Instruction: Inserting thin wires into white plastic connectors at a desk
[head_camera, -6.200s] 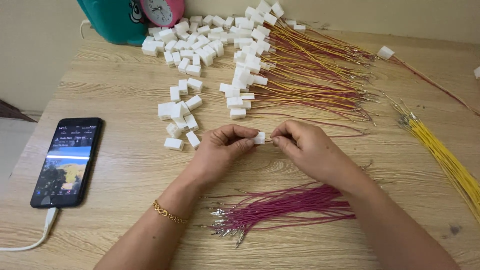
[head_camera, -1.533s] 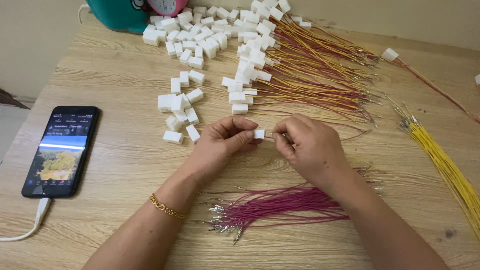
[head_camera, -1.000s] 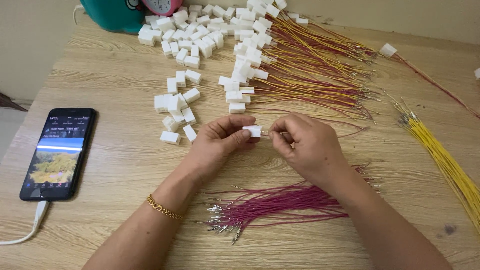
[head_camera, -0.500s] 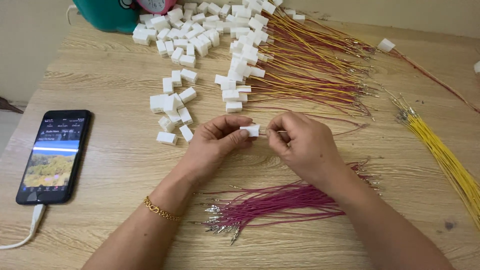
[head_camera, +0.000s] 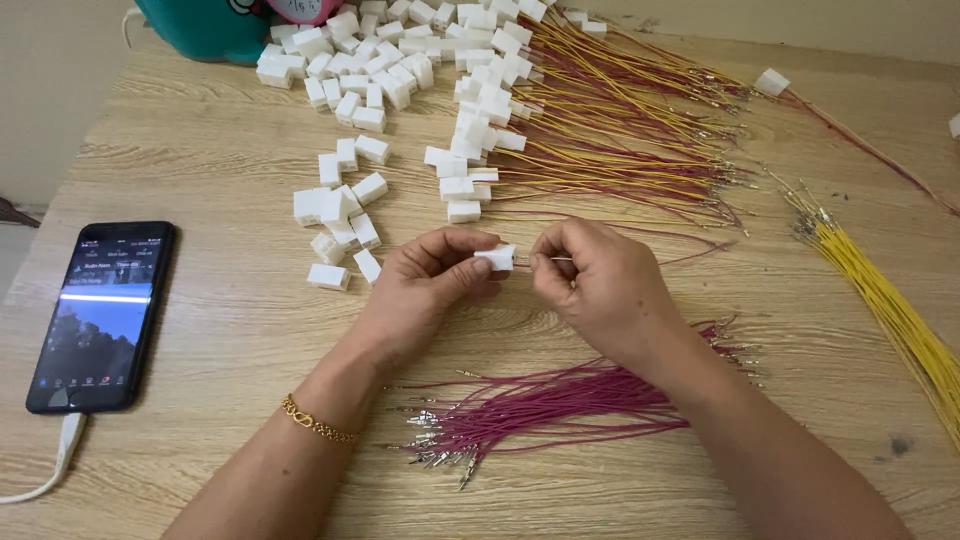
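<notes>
- A person's left hand (head_camera: 425, 290) pinches a small white connector housing (head_camera: 497, 259) between thumb and fingertips, just above the wooden table (head_camera: 200, 170), while the right hand (head_camera: 600, 290) is closed around a thin wire end (head_camera: 556, 260) aimed at the housing's open face.
- The wire tip sits just apart from the housing; if it comes in tilted, the metal terminal could likely bend or catch on the edge instead of seating.
- The grip on the small housing looks light, so a hard push could plausibly twist it out of the fingers.
- A bundle of magenta wires (head_camera: 560, 405) lies under the right forearm, where a shifting wrist could drag or scatter it.
- Loose white housings (head_camera: 340, 215) sit just beyond the left hand; finished assemblies with yellow and red leads (head_camera: 600, 120) spread behind.
- Yellow wires (head_camera: 890, 300) lie well to the right.
- A phone (head_camera: 100, 315) on a cable rests to the left, clear of the hands.
</notes>
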